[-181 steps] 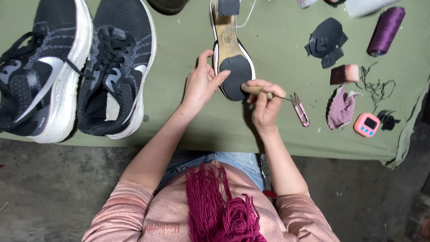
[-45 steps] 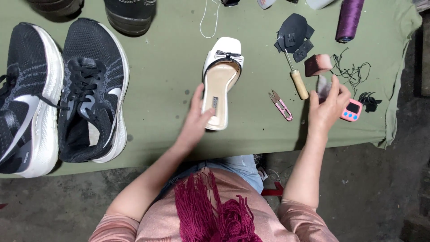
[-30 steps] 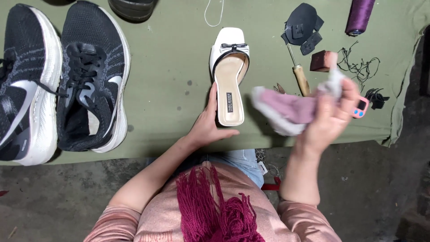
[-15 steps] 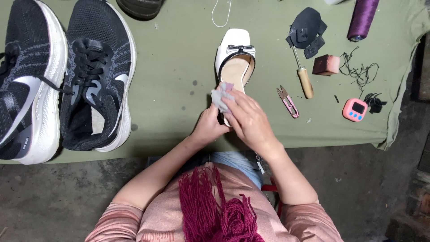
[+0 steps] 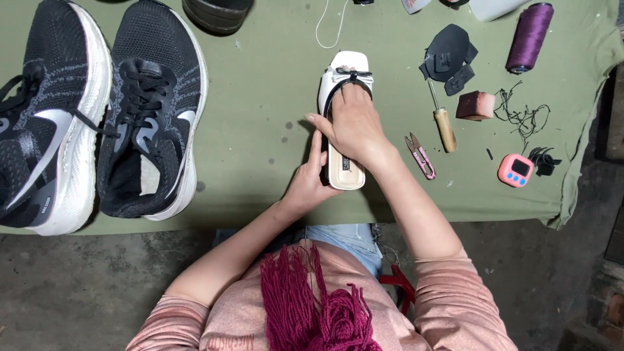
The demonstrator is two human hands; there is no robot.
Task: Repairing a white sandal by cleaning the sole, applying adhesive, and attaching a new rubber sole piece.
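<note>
White sandal [image 5: 342,170] lies mid-bench [image 5: 260,97] under both my hands. Left hand [image 5: 311,185] grips its heel end; right hand [image 5: 354,123] presses flat over the footbed, fingers under the bow strap — whether it holds anything I cannot tell. Risk: hard pushing could strain that strap, or skid the sandal toward the snips [image 5: 421,156].

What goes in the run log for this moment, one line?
left hand: steadies white sandal at heel | right hand: pressed inside sandal, under strap | nearby: pink snips, awl
</note>
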